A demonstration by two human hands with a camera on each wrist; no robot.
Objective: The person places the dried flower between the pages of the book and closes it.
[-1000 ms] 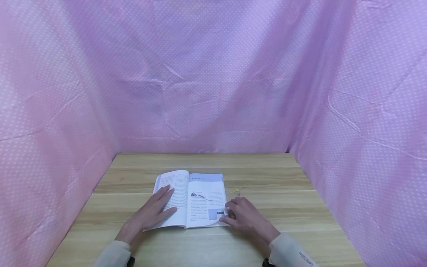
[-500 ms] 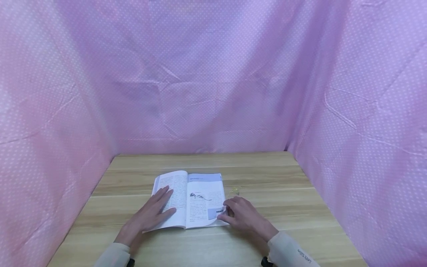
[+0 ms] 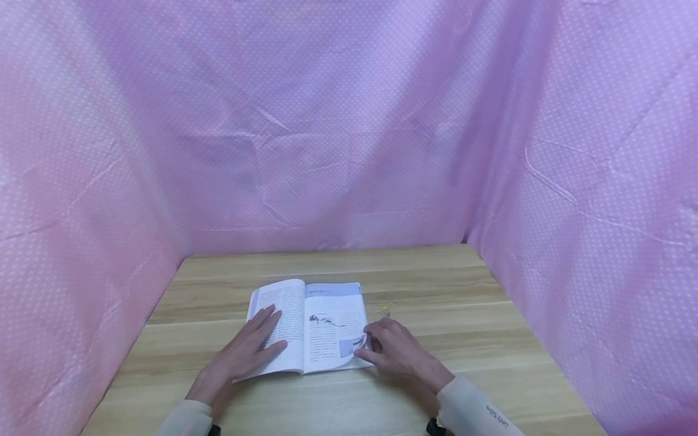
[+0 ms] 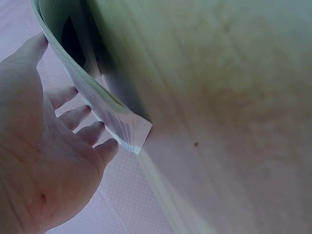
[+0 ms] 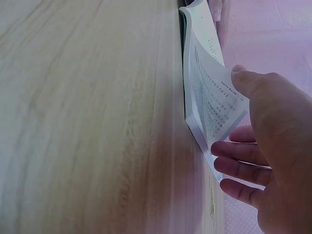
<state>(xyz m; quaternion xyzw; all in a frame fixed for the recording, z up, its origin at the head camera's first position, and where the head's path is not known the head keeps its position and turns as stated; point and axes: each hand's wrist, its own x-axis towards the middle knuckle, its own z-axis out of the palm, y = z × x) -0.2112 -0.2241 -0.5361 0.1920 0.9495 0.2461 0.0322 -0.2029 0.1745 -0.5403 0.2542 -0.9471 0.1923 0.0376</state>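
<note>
An open book [image 3: 327, 303] lies on the wooden table, printed pages facing up. My left hand [image 3: 248, 348] rests on its left page, fingers straight and spread; the left wrist view shows the hand [image 4: 53, 131] along the book's thick edge [image 4: 119, 124]. At the lower right corner, my right hand [image 3: 395, 348] pinches a page between thumb and forefinger. That page [image 5: 214, 92] is lifted and bent in the right wrist view, its printed underside showing, while the other fingers [image 5: 241, 170] curl loosely beside it. The forefinger's tip is partly hidden behind the paper.
Small yellow bits [image 3: 384, 309] lie on the table [image 3: 436, 290] just beyond my right hand. Pink dotted cloth [image 3: 327, 151] hangs around the table's back and both sides.
The lower right page corner curls up further, covering more of the blue box printed there. The right hand shifts very slightly inward; the left hand stays on its page.
</note>
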